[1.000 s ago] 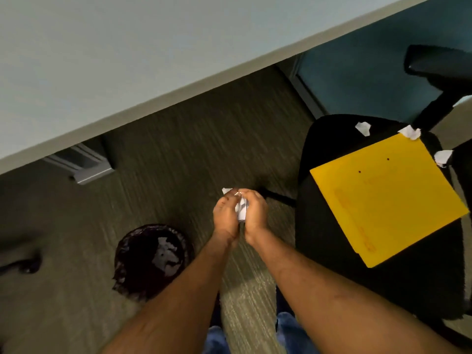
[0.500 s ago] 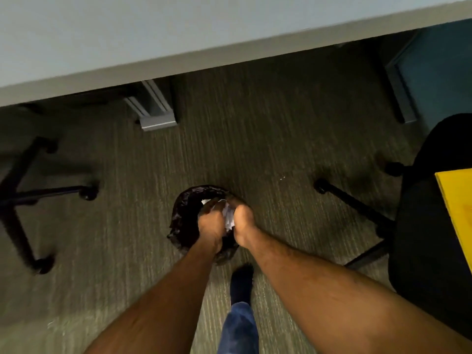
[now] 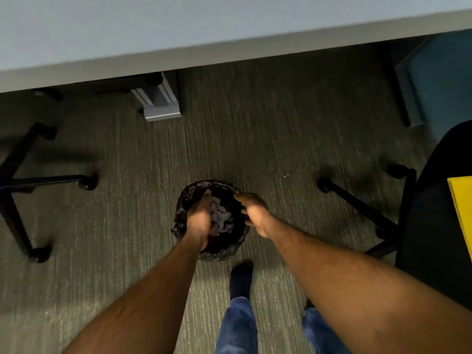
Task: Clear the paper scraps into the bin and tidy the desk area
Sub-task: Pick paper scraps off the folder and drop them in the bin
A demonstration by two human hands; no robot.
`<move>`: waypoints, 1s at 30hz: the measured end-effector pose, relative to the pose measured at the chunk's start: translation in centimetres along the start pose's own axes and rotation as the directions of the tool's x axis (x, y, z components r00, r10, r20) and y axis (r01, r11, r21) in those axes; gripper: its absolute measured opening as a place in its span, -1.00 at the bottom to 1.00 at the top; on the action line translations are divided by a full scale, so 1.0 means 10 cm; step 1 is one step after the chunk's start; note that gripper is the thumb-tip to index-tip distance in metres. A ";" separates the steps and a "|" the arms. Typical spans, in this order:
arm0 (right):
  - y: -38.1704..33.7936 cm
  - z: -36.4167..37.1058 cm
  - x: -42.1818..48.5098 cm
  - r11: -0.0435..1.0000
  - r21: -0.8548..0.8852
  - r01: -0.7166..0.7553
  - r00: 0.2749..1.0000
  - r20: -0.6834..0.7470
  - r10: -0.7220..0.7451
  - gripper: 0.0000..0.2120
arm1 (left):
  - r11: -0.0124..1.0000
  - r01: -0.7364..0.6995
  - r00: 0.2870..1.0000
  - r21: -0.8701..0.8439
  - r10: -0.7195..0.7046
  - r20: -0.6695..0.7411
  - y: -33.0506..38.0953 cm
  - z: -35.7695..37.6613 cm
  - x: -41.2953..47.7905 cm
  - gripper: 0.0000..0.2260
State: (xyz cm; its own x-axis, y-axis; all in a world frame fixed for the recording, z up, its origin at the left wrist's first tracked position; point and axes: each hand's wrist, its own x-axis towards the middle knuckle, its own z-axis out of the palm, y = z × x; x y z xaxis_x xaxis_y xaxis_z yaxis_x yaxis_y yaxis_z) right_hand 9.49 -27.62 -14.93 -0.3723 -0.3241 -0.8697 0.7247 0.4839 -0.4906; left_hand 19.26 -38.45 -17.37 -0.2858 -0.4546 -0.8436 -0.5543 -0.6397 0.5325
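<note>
A person stands over a small round bin lined with a shiny black plastic bag [image 3: 186,200] on grey-green ribbed carpet [image 3: 255,123], both bare arms reaching down to it. Crumpled white paper scraps [image 3: 222,218] lie inside the bin. The left hand [image 3: 200,221] hangs over the bin's left side, its grip impossible to tell; the right hand [image 3: 256,213] is spread open over the right rim. No writing or labels can be read. A pale grey desk top [image 3: 178,29] runs across the far side. A yellow folder [image 3: 462,208] rests on a black office chair [image 3: 434,226] at right.
</note>
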 end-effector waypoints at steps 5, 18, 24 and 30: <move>0.04 -0.42 -0.11 0.994 -0.093 0.057 0.996 -0.070 -0.063 -0.91 | 0.977 0.000 0.994 0.212 -0.024 0.110 0.10 0.34 -0.10 -0.80; 0.16 -2.29 -0.80 0.981 -0.161 0.110 0.911 -0.378 -0.164 -0.98 | 0.835 -0.311 0.920 0.454 0.145 0.365 0.32 1.74 -0.69 -0.92; 0.15 -3.06 -1.30 0.980 -0.138 0.145 0.854 -0.483 -0.195 -0.90 | 0.719 -0.460 0.833 0.522 0.146 0.533 0.39 2.53 -1.09 -0.86; 0.19 -3.72 -1.69 0.977 -0.131 0.170 0.804 -0.555 -0.215 -0.84 | 0.670 -0.554 0.742 0.494 0.129 0.658 0.39 3.30 -1.54 -0.87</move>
State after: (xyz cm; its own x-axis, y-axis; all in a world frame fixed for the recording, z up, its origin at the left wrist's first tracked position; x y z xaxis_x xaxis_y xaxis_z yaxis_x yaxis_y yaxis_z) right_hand -4.41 9.02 -3.20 -0.7764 0.0867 -0.6242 0.5685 0.5238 -0.6344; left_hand -4.34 -13.50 -4.58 -0.7978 -0.0118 -0.6029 -0.5991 0.1292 0.7902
